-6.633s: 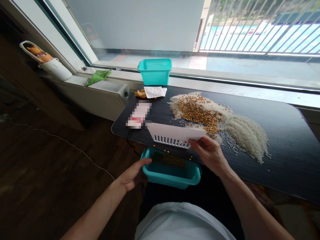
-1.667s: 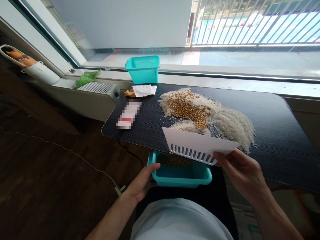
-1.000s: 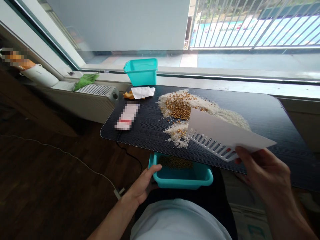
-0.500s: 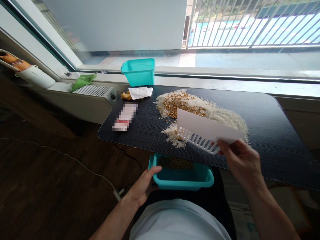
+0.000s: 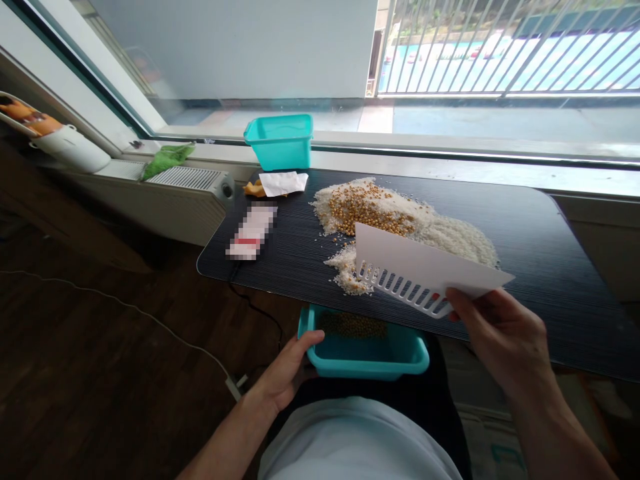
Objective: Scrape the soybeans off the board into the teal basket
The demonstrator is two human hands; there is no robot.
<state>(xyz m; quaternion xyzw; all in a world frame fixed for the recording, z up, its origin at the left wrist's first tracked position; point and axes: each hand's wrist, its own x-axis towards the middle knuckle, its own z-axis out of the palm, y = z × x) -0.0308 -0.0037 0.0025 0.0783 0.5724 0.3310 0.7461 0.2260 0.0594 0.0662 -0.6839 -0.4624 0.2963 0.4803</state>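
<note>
My right hand (image 5: 505, 330) grips the right end of a white slotted scoop (image 5: 415, 263), a sheet-like piece with a row of slots along its lower edge. It is held tilted above the front of the table. Behind it lies a heap of white rice (image 5: 460, 233) with yellow-brown kernels (image 5: 370, 210) mixed over its left part. A smaller patch of rice (image 5: 347, 270) is near the table edge. My left hand (image 5: 287, 370) holds the left rim of a teal plastic tub (image 5: 370, 367) below that edge, thumb over the rim. Kernels (image 5: 355, 325) lie inside the tub.
A second teal tub (image 5: 280, 143) stands at the table's back left by the window. White paper (image 5: 283, 184) and a blurred-out pale object (image 5: 253, 230) lie on the dark table (image 5: 295, 247). A green cloth (image 5: 167, 160) rests on the radiator (image 5: 193, 179) at left.
My right hand has moved a little right and toward me with the white slotted scoop. My left hand and the tub it holds have stayed nearly still.
</note>
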